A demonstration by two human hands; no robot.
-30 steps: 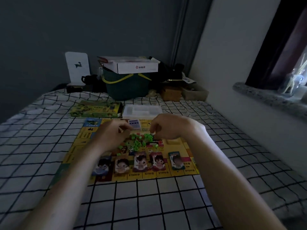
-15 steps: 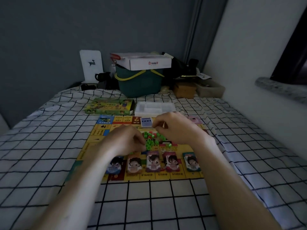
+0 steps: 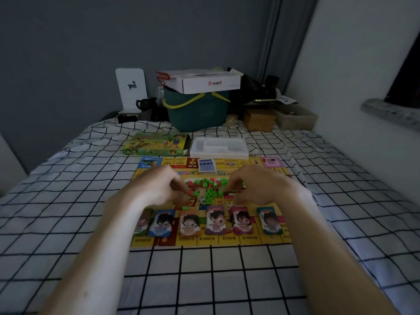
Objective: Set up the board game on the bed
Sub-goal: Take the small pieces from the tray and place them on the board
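Note:
The yellow game board (image 3: 211, 241) lies flat on the checked bed sheet. A pile of small green and red house pieces (image 3: 210, 189) sits at its centre, with a white die (image 3: 201, 198) beside it. Several character cards (image 3: 214, 220) stand in a row along the near edge. A blue card deck (image 3: 206, 165) lies at the far edge. My left hand (image 3: 156, 189) has curled fingers pinching a small piece at the pile's left side. At the right side of the pile my right hand (image 3: 256, 187) pinches another piece.
The green game box (image 3: 156, 144) and a white plastic insert tray (image 3: 219, 147) lie just beyond the board. A dark green basket (image 3: 197, 112) topped by a white carton, a brown box and other clutter line the headboard end. A wall and sill run along the right.
The view has shifted so the board sits nearer the centre. Both hands stay at the pile; my left hand has moved slightly forward toward the pieces.

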